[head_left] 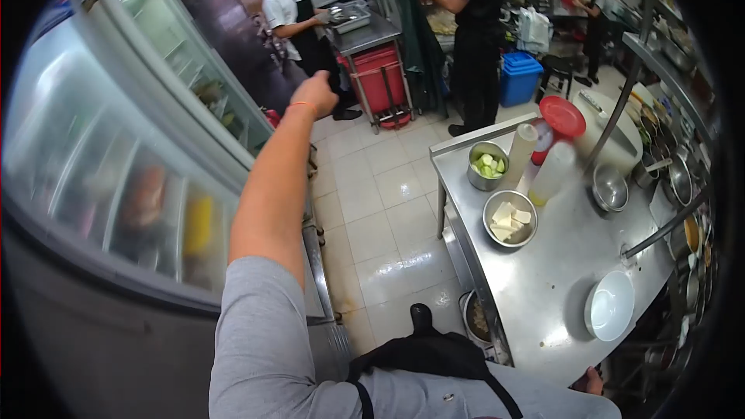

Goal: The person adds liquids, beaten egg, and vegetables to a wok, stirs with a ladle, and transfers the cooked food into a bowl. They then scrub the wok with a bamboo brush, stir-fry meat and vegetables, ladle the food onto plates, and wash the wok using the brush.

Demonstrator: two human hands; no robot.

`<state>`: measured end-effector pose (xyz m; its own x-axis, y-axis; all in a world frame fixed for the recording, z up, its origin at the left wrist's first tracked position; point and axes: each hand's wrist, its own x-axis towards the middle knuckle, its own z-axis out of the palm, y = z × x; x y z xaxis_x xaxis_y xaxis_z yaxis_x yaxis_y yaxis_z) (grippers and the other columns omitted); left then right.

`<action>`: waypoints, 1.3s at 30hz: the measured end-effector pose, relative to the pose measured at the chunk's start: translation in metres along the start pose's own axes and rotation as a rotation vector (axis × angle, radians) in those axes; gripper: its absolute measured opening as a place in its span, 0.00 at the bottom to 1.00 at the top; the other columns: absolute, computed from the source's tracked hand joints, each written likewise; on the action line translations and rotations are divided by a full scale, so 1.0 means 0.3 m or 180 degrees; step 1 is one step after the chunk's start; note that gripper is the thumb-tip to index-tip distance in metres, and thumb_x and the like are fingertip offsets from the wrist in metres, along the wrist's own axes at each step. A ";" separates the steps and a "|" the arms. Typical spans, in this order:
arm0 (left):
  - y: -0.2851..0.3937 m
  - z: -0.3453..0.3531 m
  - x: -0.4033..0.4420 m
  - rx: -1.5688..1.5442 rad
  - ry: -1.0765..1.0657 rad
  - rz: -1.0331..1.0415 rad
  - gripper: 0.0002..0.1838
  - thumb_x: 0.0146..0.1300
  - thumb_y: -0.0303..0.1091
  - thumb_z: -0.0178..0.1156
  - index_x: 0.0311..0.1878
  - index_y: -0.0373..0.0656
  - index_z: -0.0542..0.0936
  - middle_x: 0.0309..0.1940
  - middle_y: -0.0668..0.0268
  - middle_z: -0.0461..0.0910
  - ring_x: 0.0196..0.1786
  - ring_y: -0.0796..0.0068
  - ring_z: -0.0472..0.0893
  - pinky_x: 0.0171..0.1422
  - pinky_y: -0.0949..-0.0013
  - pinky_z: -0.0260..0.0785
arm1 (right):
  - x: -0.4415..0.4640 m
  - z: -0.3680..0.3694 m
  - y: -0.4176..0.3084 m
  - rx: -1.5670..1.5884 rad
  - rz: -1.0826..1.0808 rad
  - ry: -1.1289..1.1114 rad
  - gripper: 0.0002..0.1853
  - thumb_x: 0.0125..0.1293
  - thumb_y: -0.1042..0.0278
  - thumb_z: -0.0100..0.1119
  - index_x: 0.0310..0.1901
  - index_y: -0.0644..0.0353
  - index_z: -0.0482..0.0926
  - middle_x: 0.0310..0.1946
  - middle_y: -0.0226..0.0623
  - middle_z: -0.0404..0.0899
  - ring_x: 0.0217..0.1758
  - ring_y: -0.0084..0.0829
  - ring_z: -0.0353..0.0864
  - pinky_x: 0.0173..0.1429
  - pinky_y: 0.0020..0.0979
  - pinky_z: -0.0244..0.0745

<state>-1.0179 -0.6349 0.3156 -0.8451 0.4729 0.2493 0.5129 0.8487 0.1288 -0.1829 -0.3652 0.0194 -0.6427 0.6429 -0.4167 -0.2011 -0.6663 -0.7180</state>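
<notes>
My left hand is stretched forward beyond the fridge doors, with an orange band at its wrist. Its fingers look curled, and their inner side is hidden, so anything in them cannot be seen. Low at the right, my right hand is partly in view by the near edge of the steel table. Its fingers look bent by something dark that I cannot make out. On the table are a metal bowl of pale slabs, a metal container of green pieces, squeeze bottles and a white bowl.
Glass-door fridges line the left side of the tiled floor. Ahead, one person stands by a cart with a red bin. Another person works nearby, and a third farther back. A blue bin stands behind the table.
</notes>
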 end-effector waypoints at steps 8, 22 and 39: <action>-0.427 0.101 0.594 -0.0145 -0.0568 -0.0583 0.19 0.53 0.30 0.55 0.47 0.33 0.80 0.49 0.45 0.78 0.55 0.51 0.77 0.60 0.61 0.69 | 0.042 0.190 0.087 -0.2219 0.0185 0.3600 0.14 0.65 0.70 0.49 0.48 0.65 0.77 0.48 0.44 0.79 0.51 0.40 0.78 0.56 0.42 0.74; -0.960 0.871 2.116 -0.2640 -0.0286 -0.1047 0.12 0.62 0.38 0.55 0.41 0.41 0.82 0.24 0.63 0.79 0.20 0.72 0.77 0.22 0.67 0.69 | 0.975 1.493 0.589 -0.1736 0.0475 0.3678 0.12 0.65 0.69 0.49 0.45 0.65 0.78 0.45 0.43 0.80 0.48 0.38 0.79 0.53 0.41 0.75; -1.082 1.680 3.332 -0.5798 0.0213 -0.1963 0.35 0.65 0.54 0.51 0.60 0.29 0.64 0.50 0.49 0.75 0.39 0.57 0.82 0.37 0.61 0.75 | 1.772 2.379 0.818 -0.1971 0.1271 0.3638 0.11 0.65 0.69 0.50 0.42 0.65 0.79 0.41 0.43 0.80 0.45 0.37 0.80 0.50 0.39 0.76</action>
<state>-2.1050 -0.3184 0.0392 -0.9605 0.2029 -0.1906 -0.2572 -0.3848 0.8864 -1.1014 -0.4565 0.0195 0.4490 0.6006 -0.6616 0.4095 -0.7964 -0.4451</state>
